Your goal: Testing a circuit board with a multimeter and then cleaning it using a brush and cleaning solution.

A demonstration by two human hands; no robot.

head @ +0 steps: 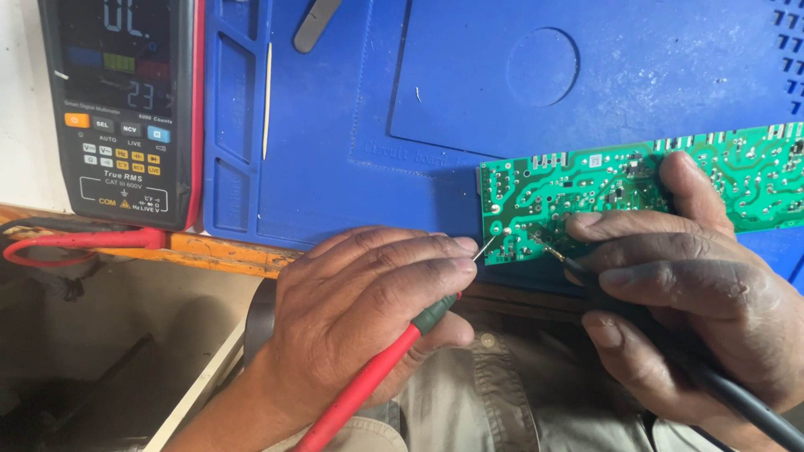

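A green circuit board [586, 188] lies solder side up on the blue work mat [402, 100], at its front right. My left hand [360, 310] grips a red test probe [368, 385], whose metal tip touches a pad near the board's lower left corner. My right hand [678, 285] holds a black test probe [720, 385] with its tip on a solder point a little to the right of the red one. My right thumb and fingers rest on the board's lower edge.
A dark digital multimeter [121, 109] with a lit screen stands at the upper left, with a red lead [75, 241] running from its base. A thin wooden stick [267, 100] and a grey tool handle [316, 23] lie on the mat. An orange bench edge [218, 251] runs below.
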